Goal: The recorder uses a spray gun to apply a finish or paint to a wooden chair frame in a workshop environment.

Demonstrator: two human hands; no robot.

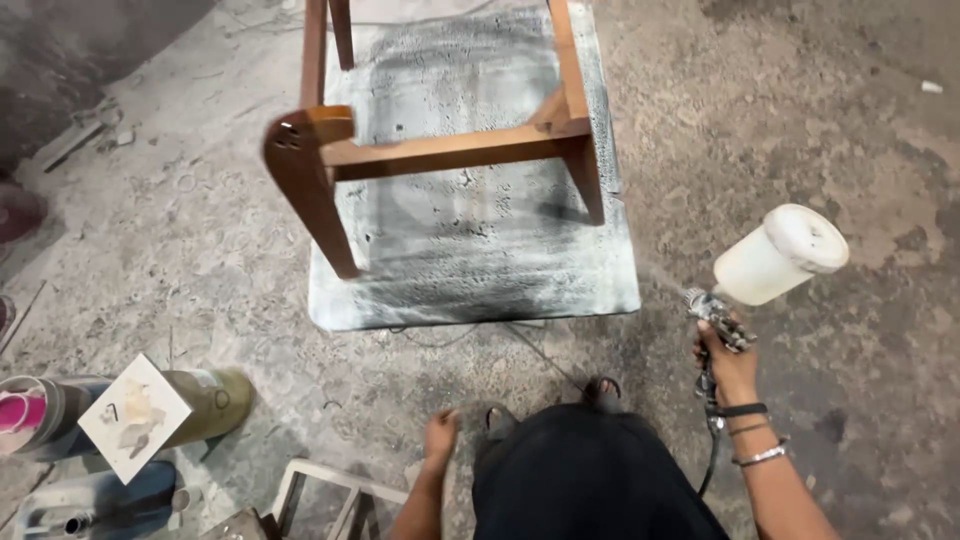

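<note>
My right hand (728, 368) grips a metal spray gun (712, 312) with a white plastic cup (780, 254) on top, its nozzle aimed left toward a brown wooden chair frame (440, 150). The frame stands on a stained grey-white board (480, 250) lying on the concrete floor. A faint mist shows between the nozzle and the board's right edge. My left hand (440, 436) hangs low near my body, fingers loosely curled, holding nothing. A hose runs down from the gun past my wrist.
A tin can (205, 400) with a square tile (135, 417) on it lies at the lower left, beside a pink-lidded container (25, 412) and a blue canister (90, 500). A pale wooden frame (330, 490) sits at the bottom. Rough concrete floor surrounds the board.
</note>
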